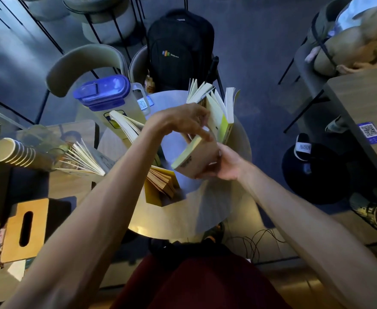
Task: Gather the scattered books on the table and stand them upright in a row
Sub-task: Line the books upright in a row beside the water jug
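Note:
A tan paperback (191, 158) hangs tilted above the round table (216, 204), gripped by my right hand (224, 163) at its lower corner and by my left hand (183, 121) at its top edge. Behind it two books (218, 108) stand upright with pages fanned at the table's far side. Another open book (127, 126) leans against the jug. A yellow-covered book (160, 186) stands fanned under my left forearm. A fanned white book (83, 159) rests at the left.
A clear jug with a blue lid (107, 97) stands at the table's far left. Stacked paper cups (18, 152) and a wooden tissue box (25, 228) lie left. A black backpack (178, 50) sits on a chair beyond. Another table (361, 121) is right.

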